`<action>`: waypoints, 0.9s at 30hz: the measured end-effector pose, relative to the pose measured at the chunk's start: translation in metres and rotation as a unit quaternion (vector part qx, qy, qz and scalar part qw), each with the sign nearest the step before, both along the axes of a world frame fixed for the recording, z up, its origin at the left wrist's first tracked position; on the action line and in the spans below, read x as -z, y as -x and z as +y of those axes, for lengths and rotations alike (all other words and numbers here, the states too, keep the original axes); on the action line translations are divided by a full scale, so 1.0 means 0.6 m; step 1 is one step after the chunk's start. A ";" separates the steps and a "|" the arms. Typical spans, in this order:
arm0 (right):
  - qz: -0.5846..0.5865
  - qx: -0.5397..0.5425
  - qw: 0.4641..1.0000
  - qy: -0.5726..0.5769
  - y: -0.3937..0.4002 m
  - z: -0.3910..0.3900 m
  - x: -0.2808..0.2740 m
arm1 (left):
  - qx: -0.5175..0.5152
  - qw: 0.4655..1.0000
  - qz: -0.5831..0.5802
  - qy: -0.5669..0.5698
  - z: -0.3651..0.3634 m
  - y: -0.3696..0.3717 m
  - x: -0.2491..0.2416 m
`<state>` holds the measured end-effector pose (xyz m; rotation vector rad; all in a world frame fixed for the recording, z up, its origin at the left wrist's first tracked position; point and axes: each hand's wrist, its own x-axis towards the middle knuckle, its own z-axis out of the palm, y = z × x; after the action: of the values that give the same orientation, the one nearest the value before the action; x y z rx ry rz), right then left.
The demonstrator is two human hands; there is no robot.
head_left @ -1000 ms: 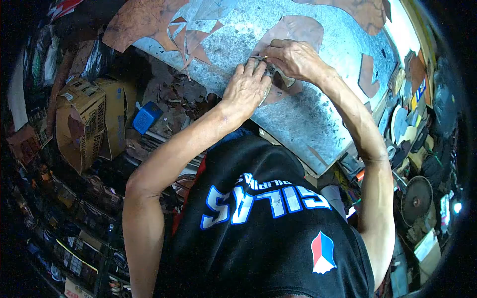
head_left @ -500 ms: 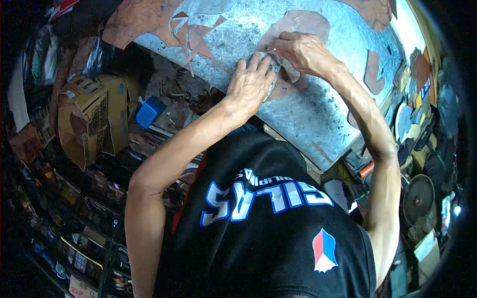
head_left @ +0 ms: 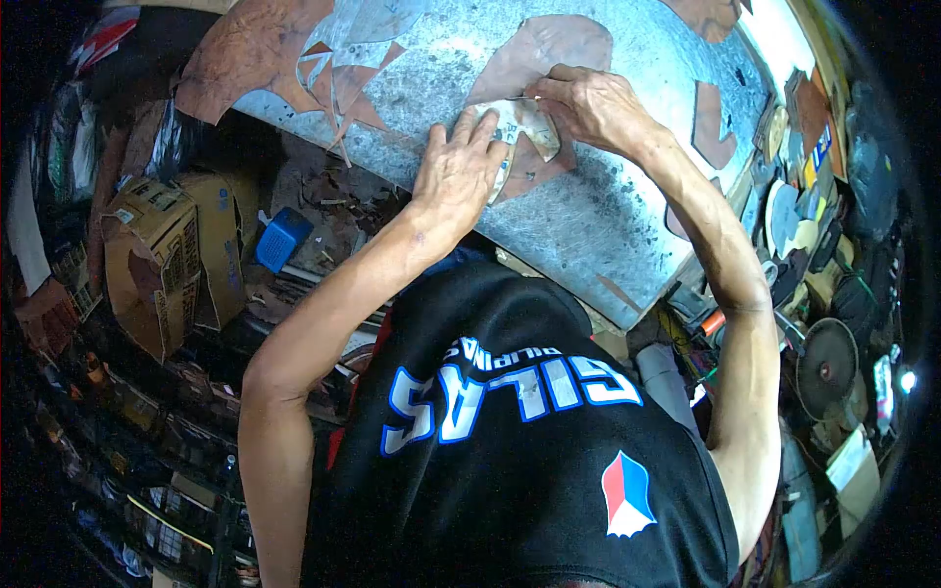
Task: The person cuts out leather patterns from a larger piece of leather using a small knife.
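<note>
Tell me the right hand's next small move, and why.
Probably ease the right hand slightly along the edge of the pale marked piece: its fingertips are pinched by that edge, and the left hand rests spread on the piece, seemingly steadying it over the brown sheet. Whatever the fingertips pinch is too small to tell.

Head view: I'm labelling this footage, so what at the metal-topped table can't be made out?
- Head view: whatever the right hand may pinch; its own fingers hide it.
- Head view: part of the pale piece; the left hand covers it.
- Head view: the marks on that piece; too small to read.
- Head view: the far end of the large brown sheet; cut off by the top edge.
</note>
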<state>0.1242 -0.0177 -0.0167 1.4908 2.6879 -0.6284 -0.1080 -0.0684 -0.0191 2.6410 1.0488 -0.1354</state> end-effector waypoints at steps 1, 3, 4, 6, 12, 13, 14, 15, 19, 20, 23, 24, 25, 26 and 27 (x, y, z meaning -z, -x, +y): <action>-0.002 0.003 1.000 0.000 -0.004 -0.002 0.000 | 0.003 1.000 -0.002 0.000 0.000 0.000 0.003; 0.014 0.021 1.000 0.001 -0.011 -0.009 0.003 | -0.007 1.000 -0.014 0.006 -0.001 0.000 0.008; 0.013 0.023 1.000 0.000 -0.014 -0.012 0.004 | -0.008 1.000 -0.006 0.015 -0.001 0.000 0.008; 0.017 0.043 0.999 0.006 -0.019 -0.018 0.006 | -0.003 1.000 0.000 0.012 -0.001 -0.001 0.007; 0.032 0.060 0.998 -0.009 -0.025 -0.032 0.007 | 0.005 0.999 0.036 0.013 0.002 -0.008 0.003; 0.032 0.061 0.998 -0.009 -0.026 -0.034 0.005 | 0.003 0.999 0.043 0.011 0.002 -0.010 0.001; 0.031 0.069 0.997 -0.001 -0.026 -0.036 0.002 | 0.004 0.999 0.043 0.011 0.003 -0.013 0.000; 0.029 0.077 0.997 0.007 -0.027 -0.038 0.001 | 0.010 0.998 0.058 0.022 0.005 -0.018 -0.003; 0.076 0.091 0.992 -0.035 -0.032 -0.050 0.012 | 0.042 0.994 0.097 -0.013 0.010 -0.036 0.002; 0.064 0.099 0.993 -0.009 -0.033 -0.052 0.009 | 0.044 0.994 0.097 -0.014 0.010 -0.041 0.003; 0.056 0.108 0.992 0.019 -0.033 -0.056 0.007 | 0.061 0.990 0.128 -0.015 0.015 -0.055 -0.006; 0.060 0.108 0.992 0.021 -0.034 -0.057 0.008 | 0.063 0.987 0.144 -0.018 0.017 -0.058 -0.009; 0.060 0.109 0.992 0.021 -0.035 -0.059 0.008 | 0.065 0.985 0.161 -0.021 0.018 -0.061 -0.010; 0.063 0.113 0.991 0.022 -0.036 -0.061 0.009 | 0.066 0.984 0.161 -0.022 0.018 -0.061 -0.010; 0.066 0.117 0.991 0.023 -0.036 -0.062 0.010 | 0.067 0.984 0.160 -0.031 0.017 -0.061 -0.010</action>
<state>0.1459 -0.0549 -0.0224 1.8301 2.5906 -0.8204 -0.0715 -0.0580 -0.0132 2.8090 0.9776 -0.5820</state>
